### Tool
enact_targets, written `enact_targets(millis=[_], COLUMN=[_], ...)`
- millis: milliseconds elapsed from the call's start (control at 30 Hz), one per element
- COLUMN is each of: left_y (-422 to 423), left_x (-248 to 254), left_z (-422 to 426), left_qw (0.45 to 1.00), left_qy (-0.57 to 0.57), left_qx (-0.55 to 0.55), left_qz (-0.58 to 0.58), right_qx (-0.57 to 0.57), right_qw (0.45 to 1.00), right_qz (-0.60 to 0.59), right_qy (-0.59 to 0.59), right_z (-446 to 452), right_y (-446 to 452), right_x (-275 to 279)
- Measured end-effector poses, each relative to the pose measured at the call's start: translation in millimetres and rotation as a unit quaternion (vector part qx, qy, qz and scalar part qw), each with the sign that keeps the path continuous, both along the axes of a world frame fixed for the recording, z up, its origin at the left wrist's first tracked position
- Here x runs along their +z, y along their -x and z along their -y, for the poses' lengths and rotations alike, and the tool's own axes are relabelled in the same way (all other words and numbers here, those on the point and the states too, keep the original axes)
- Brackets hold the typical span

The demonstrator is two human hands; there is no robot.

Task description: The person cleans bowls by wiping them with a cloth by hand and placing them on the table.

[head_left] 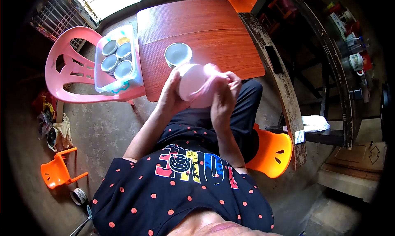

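Note:
My left hand (168, 97) is closed around the edge of a round white dish or lid (190, 80), which is tilted over my lap. A pinkish cloth (209, 81) lies against the dish's right side, its folds blurred. Its upper end is pinched in my right hand (225, 94). Just beyond my hands, a short stack of similar grey-white round dishes (178, 53) stands near the table's front edge. More stacked dishes (117, 58) fill a clear plastic box (98, 80) to the left.
The box rests on a pink plastic chair (59, 77) against the left side of the red-brown wooden table (205, 24). An orange chair (273, 155) is behind my right side. A dark worn wooden frame (284, 86) runs along the right. A small orange stool (56, 172) is on the floor at left.

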State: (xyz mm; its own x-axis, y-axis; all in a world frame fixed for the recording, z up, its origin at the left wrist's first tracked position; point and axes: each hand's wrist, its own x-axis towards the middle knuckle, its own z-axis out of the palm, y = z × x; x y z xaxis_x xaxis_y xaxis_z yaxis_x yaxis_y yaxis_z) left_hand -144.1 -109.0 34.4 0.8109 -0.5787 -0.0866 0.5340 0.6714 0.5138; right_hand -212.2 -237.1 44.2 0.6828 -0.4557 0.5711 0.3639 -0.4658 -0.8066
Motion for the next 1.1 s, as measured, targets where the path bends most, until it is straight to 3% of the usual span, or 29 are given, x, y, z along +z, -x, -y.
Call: enact_targets(millis=[33, 133, 167, 233, 267, 300, 367, 400, 467, 500, 533, 567, 633, 667, 733, 767, 833, 900, 933, 967, 1000, 1033, 1100], left_y=[0.4, 12.3, 11.3, -0.4, -6.0, -8.3, -17.3, -19.7, -22.8, -17.2, -20.7, -21.7, -22.9, -22.5, -14.8, -15.3, -16.1, -25.7, -23.5, -22.8, -20.3, -17.3, -18.4], left_x=[-6.9, -13.8, -14.3, -12.0, -13.5, -4.3, 1.0, 1.9, 3.4, 13.3, -5.9, -17.9, -32.9, -33.0, 12.9, 32.1, 27.2, 2.7, 0.6, 4.5, 5.3, 4.3, 3.7], left_z=[2.9, 12.4, 9.6, -6.4, -10.0, -16.8, -25.5, -27.1, -26.3, -26.4, -29.1, -28.9, -22.5, -21.0, -17.5, -20.1, -12.0, -6.0, -4.1, -1.8, 5.5, 14.1, 25.2], left_qw=[0.998, 0.983, 0.967, 0.985, 0.984, 0.994, 0.972, 0.968, 0.960, 0.976, 0.949, 0.931, 0.885, 0.899, 0.971, 0.940, 0.937, 0.939, 0.946, 0.943, 0.945, 0.945, 0.892], left_qy=[-0.007, -0.071, -0.138, -0.081, -0.109, -0.081, -0.212, -0.231, -0.258, -0.199, -0.249, -0.268, -0.308, -0.307, -0.236, -0.327, -0.336, -0.296, -0.278, -0.283, -0.259, -0.236, -0.310], left_qx=[0.035, 0.103, 0.130, 0.067, 0.064, 0.046, 0.048, 0.042, 0.051, 0.036, 0.057, 0.065, 0.077, 0.060, -0.008, -0.035, 0.017, 0.041, 0.045, 0.046, 0.065, 0.083, 0.134], left_qz=[0.054, 0.132, 0.169, 0.135, 0.125, 0.061, 0.086, 0.085, 0.099, 0.078, 0.186, 0.240, 0.342, 0.308, 0.046, 0.086, 0.093, 0.171, 0.164, 0.166, 0.188, 0.210, 0.300], right_qx=[0.068, 0.216, 0.211, 0.203, 0.226, 0.254, 0.179, 0.178, 0.189, 0.196, 0.299, 0.348, 0.382, 0.333, 0.228, 0.177, 0.172, 0.265, 0.354, 0.355, 0.361, 0.354, 0.263], right_qw=[0.989, 0.957, 0.970, 0.976, 0.967, 0.936, 0.880, 0.873, 0.912, 0.927, 0.931, 0.918, 0.906, 0.928, 0.895, 0.889, 0.892, 0.938, 0.912, 0.902, 0.846, 0.757, 0.672], right_qz=[0.006, -0.135, -0.100, -0.030, -0.014, -0.063, -0.085, -0.077, -0.058, -0.048, -0.073, -0.181, -0.168, -0.139, -0.099, -0.086, -0.068, -0.115, -0.202, -0.166, -0.137, -0.105, -0.117], right_qy=[-0.133, -0.137, -0.065, 0.077, 0.117, 0.236, 0.432, 0.448, 0.360, 0.315, 0.194, -0.063, -0.070, 0.089, 0.371, 0.414, 0.411, 0.193, -0.044, -0.181, -0.367, -0.540, -0.682], right_z=[1.4, -27.2, -34.8, -45.2, -37.7, -22.8, -12.8, -10.7, -19.7, -22.8, -21.5, -28.7, -22.0, -20.7, -14.0, -15.8, -12.2, -8.9, -4.2, -5.9, -2.7, 2.7, 10.1], right_y=[-4.2, 4.5, 6.4, 10.4, 2.1, -8.8, -19.1, -25.3, -22.0, -17.9, -13.6, -1.9, -2.3, -7.1, -19.2, -23.5, -23.0, -14.9, -5.6, -4.3, -7.7, -10.4, -18.8], right_x=[-13.3, -16.3, -16.3, -16.6, -17.7, -24.9, -27.4, -32.7, -39.2, -41.3, -42.5, -30.0, -28.4, -25.2, -26.8, -20.4, -33.0, -41.6, -52.5, -45.0, -36.1, -24.9, 1.8])
